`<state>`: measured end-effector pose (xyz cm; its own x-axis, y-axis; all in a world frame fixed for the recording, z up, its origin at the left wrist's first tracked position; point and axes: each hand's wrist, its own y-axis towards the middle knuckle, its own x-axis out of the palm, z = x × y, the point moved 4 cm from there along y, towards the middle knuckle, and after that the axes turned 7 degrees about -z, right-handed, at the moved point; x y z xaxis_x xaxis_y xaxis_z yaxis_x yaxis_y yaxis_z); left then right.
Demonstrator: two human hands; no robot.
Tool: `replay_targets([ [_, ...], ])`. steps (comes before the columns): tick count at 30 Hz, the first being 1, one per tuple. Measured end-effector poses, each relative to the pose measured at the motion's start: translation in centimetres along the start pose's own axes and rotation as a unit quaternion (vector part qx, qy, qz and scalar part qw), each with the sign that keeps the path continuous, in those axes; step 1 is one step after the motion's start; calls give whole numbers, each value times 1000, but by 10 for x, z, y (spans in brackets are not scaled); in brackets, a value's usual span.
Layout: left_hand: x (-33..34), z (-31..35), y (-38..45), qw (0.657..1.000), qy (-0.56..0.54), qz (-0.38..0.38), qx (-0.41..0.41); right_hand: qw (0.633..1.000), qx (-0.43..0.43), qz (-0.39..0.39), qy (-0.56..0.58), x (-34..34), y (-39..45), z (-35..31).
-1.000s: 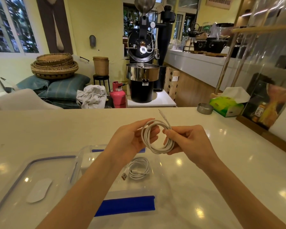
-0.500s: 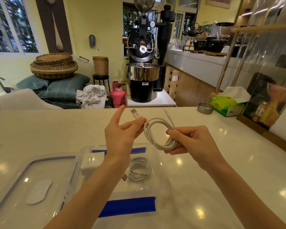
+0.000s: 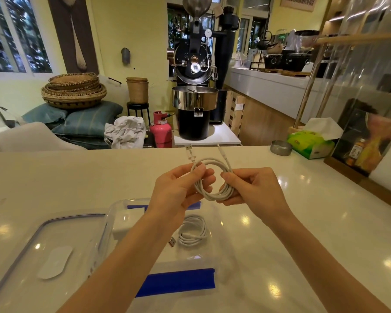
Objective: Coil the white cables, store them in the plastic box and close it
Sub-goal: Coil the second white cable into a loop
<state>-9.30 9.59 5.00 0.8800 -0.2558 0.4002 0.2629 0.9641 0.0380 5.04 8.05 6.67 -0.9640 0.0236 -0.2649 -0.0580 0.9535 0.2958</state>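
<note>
Nearest, the clear lid (image 3: 32, 251) lies off beside the open plastic box (image 3: 113, 213), where one coiled cable (image 3: 193, 232) already rests. Above it, the left hand (image 3: 178, 190) and right hand (image 3: 255, 188) each pinch a second white cable (image 3: 212, 177), looped with both plug ends free. Storing it and closing remain.

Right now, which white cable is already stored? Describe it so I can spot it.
Find the clear plastic box with blue clasps on the counter below the hands. The stored cable lies coiled flat inside, untouched, unlike the held cable above it.
</note>
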Motion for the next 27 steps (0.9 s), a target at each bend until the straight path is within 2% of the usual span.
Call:
replay_targets([
  [3,-3,2,0,1000,5,20,11,999,16,-10,51,0,-1,0],
  [7,-3,1,-1,999,15,36,18,998,32,-15,60,-1,-2,3],
  [11,-3,-3,-1,999,-7,49,12,996,35,35,75,-5,-3,7],
  [19,-7,-4,0,995,-55,86,22,977,-1,114,182,-10,-11,15],
  [24,-4,-3,-2,995,-46,87,35,986,-127,109,25,-11,-14,2],
  [27,-2,-5,-4,995,-29,88,36,968,-201,91,-123,-8,-16,-4],
])
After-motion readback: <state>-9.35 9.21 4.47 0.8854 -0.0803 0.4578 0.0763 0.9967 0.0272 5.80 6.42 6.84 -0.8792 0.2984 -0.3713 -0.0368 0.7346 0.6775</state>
